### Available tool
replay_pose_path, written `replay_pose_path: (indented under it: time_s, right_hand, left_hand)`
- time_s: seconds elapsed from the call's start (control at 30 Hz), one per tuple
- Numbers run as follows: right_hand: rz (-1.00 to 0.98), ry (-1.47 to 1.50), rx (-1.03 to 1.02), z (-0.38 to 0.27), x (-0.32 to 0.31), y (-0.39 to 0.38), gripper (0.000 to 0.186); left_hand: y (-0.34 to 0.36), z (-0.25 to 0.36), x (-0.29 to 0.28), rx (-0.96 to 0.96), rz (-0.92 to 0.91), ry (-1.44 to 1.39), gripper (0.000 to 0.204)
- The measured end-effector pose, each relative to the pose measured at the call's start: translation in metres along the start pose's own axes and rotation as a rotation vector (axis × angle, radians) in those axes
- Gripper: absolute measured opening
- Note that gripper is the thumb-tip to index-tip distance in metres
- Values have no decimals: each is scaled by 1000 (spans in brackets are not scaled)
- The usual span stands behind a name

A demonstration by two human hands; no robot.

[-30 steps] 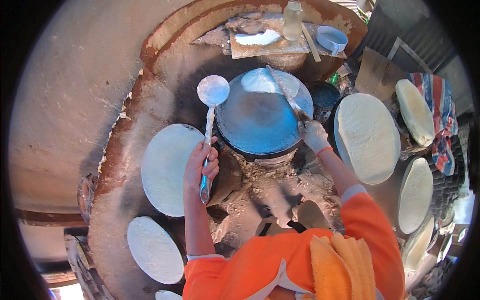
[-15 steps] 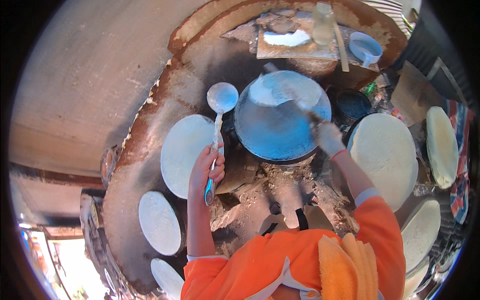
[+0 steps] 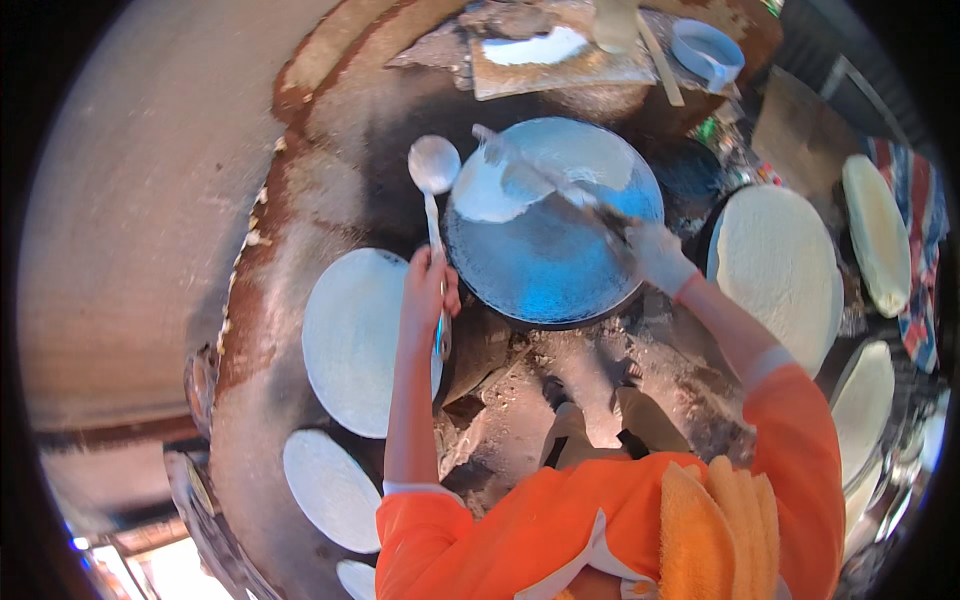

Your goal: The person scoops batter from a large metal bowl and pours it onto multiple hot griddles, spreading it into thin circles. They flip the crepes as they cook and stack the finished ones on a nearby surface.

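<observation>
A long-handled metal ladle (image 3: 434,165) is upright in my left hand (image 3: 430,285), its pale-coated bowl just left of a round dark griddle (image 3: 545,270). My right hand (image 3: 660,257), in a light glove, grips a long flat-bladed spreader (image 3: 545,175), slightly blurred. The blade slants across the griddle's far half, its tip near the far left rim. Wet white batter (image 3: 490,195) covers the far part of the plate on both sides of the blade. The near part of the griddle is dark and bare.
Large pale rounds lie to the left (image 3: 350,340) and to the right (image 3: 780,265). A folded flatbread (image 3: 878,235) lies at far right. Beyond the griddle are a board (image 3: 630,78) with white powder, a jar (image 3: 615,25), a wooden stick (image 3: 660,60) and a handled round container (image 3: 708,50).
The batter has spread further left along the griddle's far side. My right hand has swung the spreader's tip toward the left rim. The ladle remains beside the griddle; the whole view has shifted.
</observation>
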State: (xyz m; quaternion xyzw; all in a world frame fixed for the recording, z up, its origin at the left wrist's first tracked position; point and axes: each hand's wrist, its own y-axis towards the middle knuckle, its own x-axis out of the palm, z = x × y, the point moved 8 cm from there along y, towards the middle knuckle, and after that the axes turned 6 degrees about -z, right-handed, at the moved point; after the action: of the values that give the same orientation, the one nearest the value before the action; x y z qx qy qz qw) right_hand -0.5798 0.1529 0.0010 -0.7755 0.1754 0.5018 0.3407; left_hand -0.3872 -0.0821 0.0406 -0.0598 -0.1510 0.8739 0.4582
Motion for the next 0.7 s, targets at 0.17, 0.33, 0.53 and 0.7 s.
replay_pose_path:
  time_s: [0.17,0.33,0.53,0.7]
  right_hand:
    - [-127,311,-218,-26,55,-7,32]
    - [5,449,-261,-36,18,-46,37]
    - [-182,1390,3,-15,71,6,34]
    - [-5,382,-391,-68,44,-37,38]
  left_hand:
    - [36,-1,28,459,151,535,23]
    - [-56,-57,5,302,277,1294,43]
    - [-146,-79,5,29,284,1473,46]
    - [-202,-101,26,31,291,1336,47]
